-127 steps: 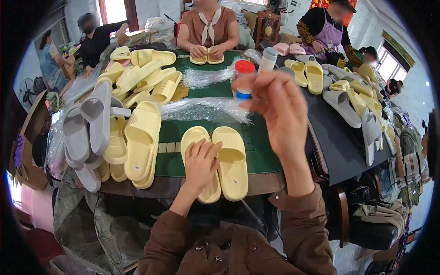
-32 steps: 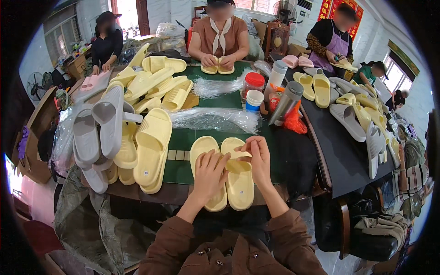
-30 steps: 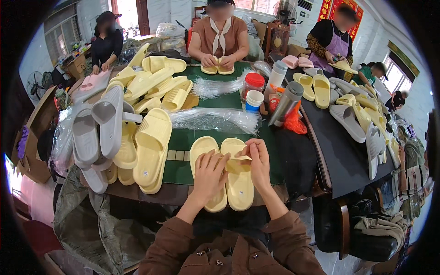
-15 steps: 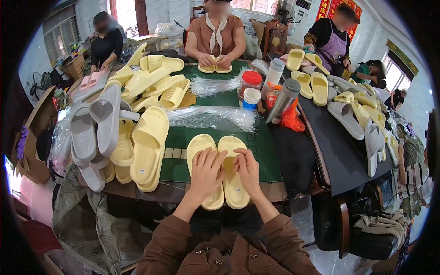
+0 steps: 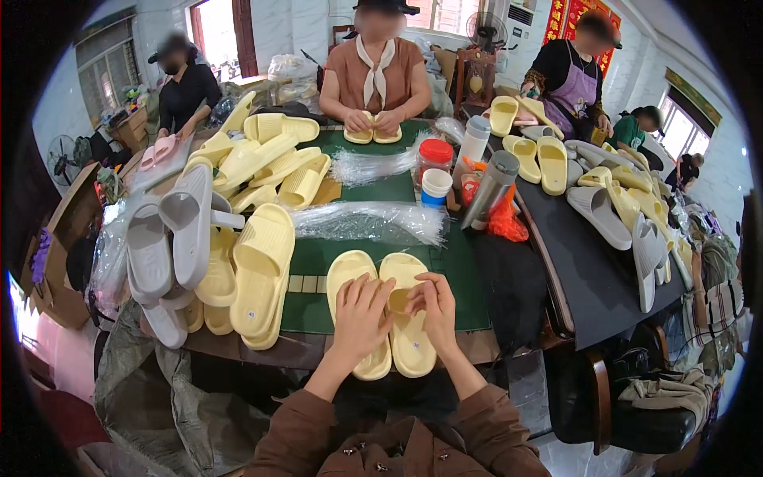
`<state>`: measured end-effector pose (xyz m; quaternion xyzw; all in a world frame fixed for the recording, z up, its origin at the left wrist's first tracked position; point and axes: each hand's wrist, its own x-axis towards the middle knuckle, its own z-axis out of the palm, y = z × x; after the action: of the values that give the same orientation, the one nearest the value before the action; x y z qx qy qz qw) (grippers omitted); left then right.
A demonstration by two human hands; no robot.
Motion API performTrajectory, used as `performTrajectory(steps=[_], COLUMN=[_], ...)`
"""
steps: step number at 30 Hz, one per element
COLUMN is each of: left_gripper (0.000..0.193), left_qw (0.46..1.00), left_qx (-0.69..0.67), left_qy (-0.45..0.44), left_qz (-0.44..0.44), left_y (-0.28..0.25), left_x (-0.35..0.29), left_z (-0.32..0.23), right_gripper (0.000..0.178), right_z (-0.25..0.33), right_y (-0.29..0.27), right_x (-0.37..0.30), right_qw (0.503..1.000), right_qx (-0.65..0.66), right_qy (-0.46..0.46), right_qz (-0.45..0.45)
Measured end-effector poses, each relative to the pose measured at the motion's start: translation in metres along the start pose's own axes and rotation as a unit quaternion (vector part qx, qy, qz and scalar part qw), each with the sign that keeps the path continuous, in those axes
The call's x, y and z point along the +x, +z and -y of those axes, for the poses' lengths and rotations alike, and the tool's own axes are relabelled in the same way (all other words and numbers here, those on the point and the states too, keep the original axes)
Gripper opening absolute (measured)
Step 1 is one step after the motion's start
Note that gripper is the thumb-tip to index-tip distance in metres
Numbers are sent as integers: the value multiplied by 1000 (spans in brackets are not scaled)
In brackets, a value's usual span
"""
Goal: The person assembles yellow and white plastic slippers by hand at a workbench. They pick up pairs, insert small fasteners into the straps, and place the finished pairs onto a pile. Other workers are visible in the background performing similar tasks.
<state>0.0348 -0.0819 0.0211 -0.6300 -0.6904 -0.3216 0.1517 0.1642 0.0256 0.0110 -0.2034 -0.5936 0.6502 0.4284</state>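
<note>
In front of me, a pair of pale yellow slippers lies side by side at the table's near edge, toes pointing away: the left slipper and the right slipper. My left hand rests over the strap of the left one, its fingers spread and its thumb toward the gap between the pair. Over the right slipper's strap opening, my right hand has its fingers curled, fingertips drawn together. Whatever thin thing may be between those fingertips is too small to make out.
Yellow and grey slippers pile up on the left. Beyond my hands lies a bundle of clear plastic strips. Cups, a red-lidded jar and a grey flask stand at right. A co-worker handles slippers opposite.
The whole view has tilted a little, so things sit lower in the picture. My right fingers are slightly more curled; my left hand stays on the slipper.
</note>
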Motion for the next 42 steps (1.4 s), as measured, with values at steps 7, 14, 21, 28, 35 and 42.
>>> performTrajectory(steps=[7, 14, 21, 28, 35, 42], left_gripper=[63, 64, 65, 66, 68, 44], left_qw=[1000, 1000, 1000, 999, 1000, 998], left_qx=[2, 2, -13, -22, -16, -55], left_qy=[6, 8, -4, 0, 4, -11], left_qz=[12, 6, 16, 33, 25, 37], left_y=[-4, 0, -3, -4, -3, -4], left_x=[1, 0, 0, -5, -7, -3], left_z=[-2, 0, -2, -9, -11, -8], right_gripper=[22, 26, 27, 25, 27, 27], right_z=[9, 5, 1, 2, 5, 6], right_y=[1, 9, 6, 2, 1, -1], right_x=[1, 1, -1, -6, -7, -6], right_qw=[996, 996, 997, 992, 988, 990], right_qx=[67, 51, 45, 102, 122, 107], right_qy=[62, 79, 65, 76, 91, 86], right_qz=[-20, 3, 13, -17, -30, -31])
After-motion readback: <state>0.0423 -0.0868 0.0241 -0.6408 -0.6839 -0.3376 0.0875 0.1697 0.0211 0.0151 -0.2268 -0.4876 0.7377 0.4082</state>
